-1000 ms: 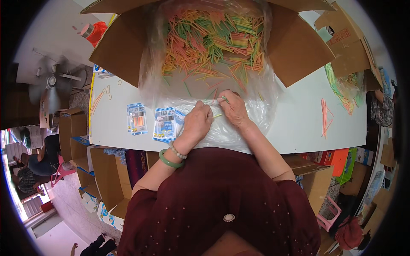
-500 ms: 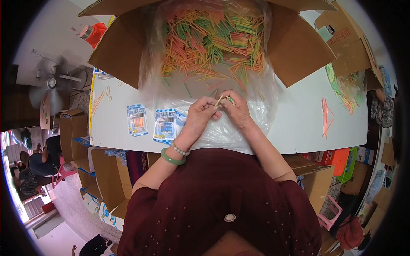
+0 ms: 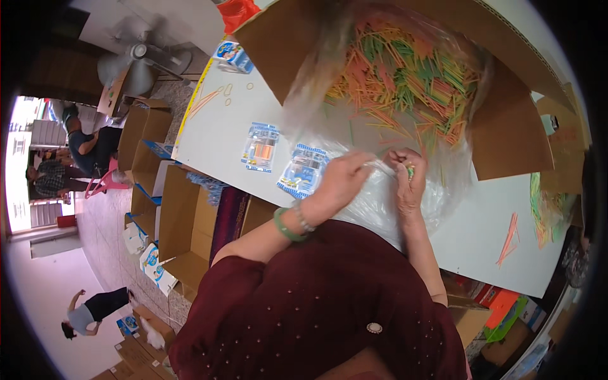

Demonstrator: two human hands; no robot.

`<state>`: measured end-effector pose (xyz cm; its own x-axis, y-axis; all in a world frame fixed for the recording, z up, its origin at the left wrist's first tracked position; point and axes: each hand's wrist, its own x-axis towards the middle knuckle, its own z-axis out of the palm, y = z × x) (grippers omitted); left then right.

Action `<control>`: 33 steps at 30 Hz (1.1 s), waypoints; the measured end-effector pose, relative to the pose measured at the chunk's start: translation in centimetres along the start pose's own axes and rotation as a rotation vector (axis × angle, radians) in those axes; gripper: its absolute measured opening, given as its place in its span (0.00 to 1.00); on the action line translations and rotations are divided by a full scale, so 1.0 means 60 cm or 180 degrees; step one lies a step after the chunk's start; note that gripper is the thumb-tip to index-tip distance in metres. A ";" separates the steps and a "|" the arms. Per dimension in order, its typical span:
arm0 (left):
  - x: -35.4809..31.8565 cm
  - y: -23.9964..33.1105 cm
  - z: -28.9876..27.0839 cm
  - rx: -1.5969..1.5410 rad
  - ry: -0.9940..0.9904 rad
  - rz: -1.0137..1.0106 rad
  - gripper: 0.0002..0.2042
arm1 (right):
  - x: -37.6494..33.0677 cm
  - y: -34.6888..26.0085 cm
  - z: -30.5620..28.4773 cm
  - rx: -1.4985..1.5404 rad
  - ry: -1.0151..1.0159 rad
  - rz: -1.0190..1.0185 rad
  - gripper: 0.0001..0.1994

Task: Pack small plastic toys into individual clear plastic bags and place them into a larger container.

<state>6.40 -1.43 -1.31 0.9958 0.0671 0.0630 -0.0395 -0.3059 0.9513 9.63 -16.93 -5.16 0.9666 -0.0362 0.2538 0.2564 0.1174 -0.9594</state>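
Note:
My left hand (image 3: 345, 180) is smeared by motion above the clear plastic bag (image 3: 373, 206), just left of my right hand. Its finger closure cannot be made out. My right hand (image 3: 408, 180) is closed, with small green and yellow ends (image 3: 410, 171) showing at its fingers; they look like thin coloured sticks. Beyond both hands, a heap of pink, green, yellow and orange sticks (image 3: 405, 82) lies in the plastic-lined cardboard box (image 3: 510, 133). Two blue-and-white packets (image 3: 303, 172) (image 3: 260, 147) rest on the table left of my left hand.
Rubber bands (image 3: 228, 90) and a few sticks (image 3: 204, 101) lie on the white table (image 3: 209, 139) at left. More pink sticks (image 3: 508, 239) are at right, near a bag of sticks (image 3: 543, 215). Open cartons (image 3: 183, 221) stand below the table's left edge. Other people (image 3: 88, 145) are farther off.
The view has turned, so the table now tilts down to the right. My hands have come apart slightly, and the yellow stick between their fingertips is no longer visible.

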 end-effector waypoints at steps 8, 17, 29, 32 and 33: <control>-0.029 -0.082 -0.220 0.2870 0.1667 -0.0789 0.24 | -0.007 0.022 -0.026 -0.0539 -0.0319 0.0771 0.04; -0.024 -0.053 -0.232 0.2948 0.1450 0.0083 0.21 | 0.009 0.029 -0.019 -0.1313 -0.0825 0.0235 0.05; -0.058 -0.068 -0.156 0.1533 0.0832 -0.1167 0.16 | -0.013 0.033 -0.039 -0.1357 -0.0841 0.0114 0.03; -0.063 -0.074 -0.161 0.2214 0.0853 -0.0804 0.11 | -0.007 0.031 -0.031 -0.1212 -0.0968 0.0278 0.03; -0.065 -0.078 -0.161 0.2762 0.0744 -0.0554 0.10 | -0.008 0.031 -0.029 -0.1205 -0.0980 0.0255 0.03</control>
<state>1.90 8.91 -3.06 0.9358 0.3409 0.0894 0.2801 -0.8735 0.3983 9.66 -18.45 -7.26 0.9544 0.2598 0.1472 0.2166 -0.2630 -0.9402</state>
